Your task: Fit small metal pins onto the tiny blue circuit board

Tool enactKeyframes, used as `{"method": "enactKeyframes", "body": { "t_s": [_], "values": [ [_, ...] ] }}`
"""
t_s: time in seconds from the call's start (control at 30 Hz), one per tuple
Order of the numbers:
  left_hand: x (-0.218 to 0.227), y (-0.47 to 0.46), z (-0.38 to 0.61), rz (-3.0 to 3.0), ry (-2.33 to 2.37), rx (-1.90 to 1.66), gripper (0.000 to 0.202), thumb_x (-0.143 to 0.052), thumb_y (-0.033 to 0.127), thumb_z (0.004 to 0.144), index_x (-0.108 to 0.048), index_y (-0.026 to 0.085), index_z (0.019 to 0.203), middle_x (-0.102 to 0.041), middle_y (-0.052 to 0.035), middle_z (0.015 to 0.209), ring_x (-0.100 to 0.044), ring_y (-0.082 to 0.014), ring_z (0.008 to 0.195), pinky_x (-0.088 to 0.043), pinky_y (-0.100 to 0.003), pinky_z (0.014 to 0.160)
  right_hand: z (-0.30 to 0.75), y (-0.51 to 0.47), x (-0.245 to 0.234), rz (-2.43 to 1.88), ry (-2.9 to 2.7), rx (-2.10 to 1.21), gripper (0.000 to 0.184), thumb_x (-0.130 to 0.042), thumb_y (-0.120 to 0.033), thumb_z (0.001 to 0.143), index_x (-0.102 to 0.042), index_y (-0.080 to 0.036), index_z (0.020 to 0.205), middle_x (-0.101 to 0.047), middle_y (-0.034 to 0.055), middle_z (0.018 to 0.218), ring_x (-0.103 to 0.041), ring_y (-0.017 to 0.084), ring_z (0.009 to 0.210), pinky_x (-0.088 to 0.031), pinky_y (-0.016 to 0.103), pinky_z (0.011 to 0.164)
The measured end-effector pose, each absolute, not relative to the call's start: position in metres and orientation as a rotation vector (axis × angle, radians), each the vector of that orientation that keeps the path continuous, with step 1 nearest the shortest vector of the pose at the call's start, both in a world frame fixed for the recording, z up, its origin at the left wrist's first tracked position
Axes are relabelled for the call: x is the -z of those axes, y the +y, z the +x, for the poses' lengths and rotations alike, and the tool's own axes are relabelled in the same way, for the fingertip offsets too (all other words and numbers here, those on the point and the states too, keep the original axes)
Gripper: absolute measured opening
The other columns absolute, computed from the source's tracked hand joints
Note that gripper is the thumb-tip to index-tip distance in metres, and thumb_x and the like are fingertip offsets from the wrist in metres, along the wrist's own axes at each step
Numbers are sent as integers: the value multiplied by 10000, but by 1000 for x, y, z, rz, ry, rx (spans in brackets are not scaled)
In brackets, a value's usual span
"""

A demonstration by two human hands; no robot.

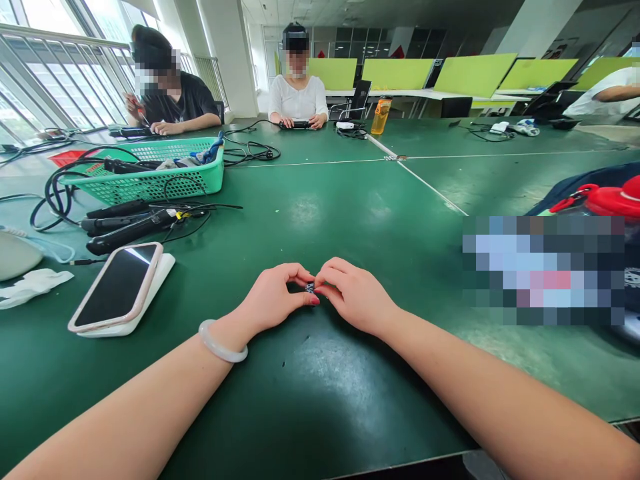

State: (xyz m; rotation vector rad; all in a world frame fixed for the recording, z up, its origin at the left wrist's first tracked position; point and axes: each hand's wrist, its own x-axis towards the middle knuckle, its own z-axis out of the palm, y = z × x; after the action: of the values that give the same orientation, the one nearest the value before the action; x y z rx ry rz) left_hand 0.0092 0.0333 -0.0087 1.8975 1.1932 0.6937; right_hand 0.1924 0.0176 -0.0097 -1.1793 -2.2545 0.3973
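Observation:
A small dark, shiny patterned piece (310,287) sits between my fingertips, just above the green table (310,427). My left hand (273,293) pinches it between thumb and fingers. From the other side, my right hand (356,297) meets it with thumb and forefinger closed together. Most of the piece is covered by fingers, so its exact kind is hidden. Around my left wrist is a pale bangle (223,343).
Left of my hands lies a phone (120,287) on a white box. Beyond it are black curling-iron-like tools (133,227) with cords and a green basket (150,183). A red-lidded bottle (613,200) stands at right. Two people sit across, near an orange bottle (381,115).

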Motion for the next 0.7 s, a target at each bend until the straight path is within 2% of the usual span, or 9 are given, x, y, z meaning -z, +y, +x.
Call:
{"method": "enactKeyframes", "body": {
  "t_s": [0.1, 0.3, 0.5, 0.63, 0.7],
  "values": [
    [7, 32, 9, 1891, 1178, -699, 246, -719, 319, 638, -650, 204, 845, -679, -16, 873, -613, -184, 844, -466, -340, 833, 193, 17, 8, -1197, -2162, -514, 89, -532, -149, 830, -589, -202, 789, -563, -2, 865, -519, 103, 734, -400, 231, 677],
    [8, 32, 8, 1894, 1165, -707, 276, -734, 315, 623, -645, 204, 859, -677, -25, 897, -620, -189, 851, -473, -339, 823, 192, 19, 8, -1274, -2028, -692, 32, -587, -182, 773, -576, -201, 750, -543, -26, 758, -441, 81, 570, -375, 221, 567],
    [8, 33, 9, 1930, 1228, -701, 251, -714, 331, 642, -648, 218, 856, -679, -11, 878, -615, -184, 840, -460, -330, 812, 196, 19, 8, -1284, -2036, -645, 72, -535, -178, 815, -583, -195, 764, -557, -28, 728, -458, 85, 597, -371, 218, 580],
    [8, 37, 9, 1926, 1390, -686, 242, -682, 359, 668, -644, 214, 858, -673, -14, 846, -611, -188, 821, -452, -332, 792, 199, 19, 8, -1292, -2227, -607, 71, -588, -209, 802, -642, -201, 756, -576, -16, 745, -511, 102, 681, -392, 234, 645],
    [8, 39, 8, 1914, 1425, -678, 250, -674, 370, 670, -640, 213, 862, -670, -16, 840, -612, -192, 820, -453, -331, 780, 199, 18, 9, -1274, -2327, -592, 75, -606, -242, 802, -671, -214, 825, -592, -4, 799, -535, 112, 722, -405, 245, 672]
  ]
}}
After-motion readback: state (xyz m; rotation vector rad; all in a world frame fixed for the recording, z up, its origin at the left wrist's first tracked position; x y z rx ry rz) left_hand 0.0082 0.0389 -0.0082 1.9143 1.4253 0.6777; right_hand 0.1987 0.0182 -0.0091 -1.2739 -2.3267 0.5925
